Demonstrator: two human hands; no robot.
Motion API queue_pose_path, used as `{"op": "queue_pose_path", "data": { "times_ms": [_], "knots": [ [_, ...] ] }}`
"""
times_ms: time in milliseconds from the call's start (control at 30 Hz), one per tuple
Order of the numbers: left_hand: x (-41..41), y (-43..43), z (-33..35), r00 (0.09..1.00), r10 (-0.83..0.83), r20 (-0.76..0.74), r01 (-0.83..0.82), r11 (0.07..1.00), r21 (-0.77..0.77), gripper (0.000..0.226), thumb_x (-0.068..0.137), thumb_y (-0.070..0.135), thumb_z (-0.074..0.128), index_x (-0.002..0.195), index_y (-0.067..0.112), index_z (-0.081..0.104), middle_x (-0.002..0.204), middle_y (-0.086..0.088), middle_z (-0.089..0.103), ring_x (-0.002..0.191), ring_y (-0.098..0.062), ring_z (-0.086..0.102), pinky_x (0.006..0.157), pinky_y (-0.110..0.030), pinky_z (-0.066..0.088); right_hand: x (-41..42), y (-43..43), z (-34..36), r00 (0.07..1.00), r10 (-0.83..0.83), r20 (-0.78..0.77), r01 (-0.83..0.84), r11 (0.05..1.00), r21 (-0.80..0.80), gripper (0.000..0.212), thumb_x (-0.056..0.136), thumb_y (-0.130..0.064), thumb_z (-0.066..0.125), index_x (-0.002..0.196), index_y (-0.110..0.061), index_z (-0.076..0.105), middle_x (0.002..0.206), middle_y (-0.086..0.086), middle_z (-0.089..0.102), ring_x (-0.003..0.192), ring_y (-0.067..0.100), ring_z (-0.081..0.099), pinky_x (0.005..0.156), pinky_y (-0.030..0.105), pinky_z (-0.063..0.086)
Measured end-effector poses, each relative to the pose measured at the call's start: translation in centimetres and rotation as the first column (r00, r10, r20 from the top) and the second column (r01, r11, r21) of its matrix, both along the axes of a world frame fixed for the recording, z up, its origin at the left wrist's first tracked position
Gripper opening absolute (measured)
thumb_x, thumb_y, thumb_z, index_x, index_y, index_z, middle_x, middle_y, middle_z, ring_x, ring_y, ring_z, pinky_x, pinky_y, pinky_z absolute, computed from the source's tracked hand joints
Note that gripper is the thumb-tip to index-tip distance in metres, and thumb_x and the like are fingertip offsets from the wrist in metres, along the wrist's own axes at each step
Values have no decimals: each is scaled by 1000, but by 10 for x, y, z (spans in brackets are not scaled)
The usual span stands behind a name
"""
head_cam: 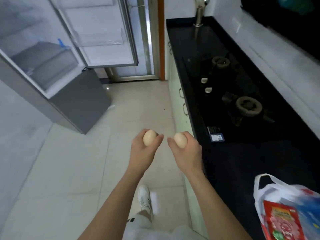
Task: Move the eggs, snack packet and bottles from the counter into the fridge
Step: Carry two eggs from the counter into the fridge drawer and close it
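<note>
Each of my hands holds one pale brown egg over the tiled floor. My left hand [144, 149] grips the left egg [149, 138]; my right hand [186, 149] grips the right egg [180, 140]. The two hands are close together, fingertips nearly touching. The fridge [57, 66] stands ahead on the left with its upper door [103, 32] swung open, showing shelves and a drawer inside. A red snack packet [282, 220] lies by a white plastic bag [277, 193] on the black counter [242, 161] at lower right. No bottles are visible.
The black counter runs along the right wall with a two-burner gas hob [242, 94] and a tap [199, 13] at the far end. A doorway with an orange frame [161, 38] lies ahead. My white shoe [144, 196] is on the floor below.
</note>
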State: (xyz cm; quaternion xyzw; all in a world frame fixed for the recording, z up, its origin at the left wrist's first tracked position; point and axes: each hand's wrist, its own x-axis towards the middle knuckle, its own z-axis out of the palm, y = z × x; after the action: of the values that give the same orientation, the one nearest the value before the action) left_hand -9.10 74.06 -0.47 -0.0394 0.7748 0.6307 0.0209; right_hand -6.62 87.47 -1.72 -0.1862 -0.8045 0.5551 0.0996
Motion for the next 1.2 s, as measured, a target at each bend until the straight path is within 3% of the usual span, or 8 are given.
{"op": "queue_pose_path", "data": {
  "times_ms": [333,567,933,1200],
  "knots": [
    [-52,-113,-9,971,238,-4,-238,971,18,21,88,30,74,88,12,62,70,4,63,59,-4,52,55,-20,44,-85,-107,-10,974,226,8,-226,972,60,34,82,-34,76,77,-9,53,58,-3,48,53,7,45,48,14,36],
    [-132,-202,-11,925,379,5,-379,924,47,23,88,31,73,89,11,62,69,6,63,59,-3,53,57,-21,45,-182,-198,-9,937,345,46,-348,933,89,28,82,-35,76,79,-16,56,62,-5,53,54,7,48,49,12,38],
    [-251,-307,-3,890,455,31,-456,889,40,22,88,33,73,89,14,62,72,5,64,58,-1,54,56,-18,45,-316,-307,-3,913,400,76,-406,907,108,29,83,-36,76,78,-17,55,64,-6,53,55,9,48,48,14,39],
    [-323,-343,-17,852,519,72,-520,854,-14,22,86,38,72,89,19,62,83,-10,68,63,-6,56,59,-25,50,-395,-339,-13,878,469,98,-478,873,101,27,84,-35,75,76,-20,54,67,-5,58,57,8,50,48,11,40]
  ]
}}
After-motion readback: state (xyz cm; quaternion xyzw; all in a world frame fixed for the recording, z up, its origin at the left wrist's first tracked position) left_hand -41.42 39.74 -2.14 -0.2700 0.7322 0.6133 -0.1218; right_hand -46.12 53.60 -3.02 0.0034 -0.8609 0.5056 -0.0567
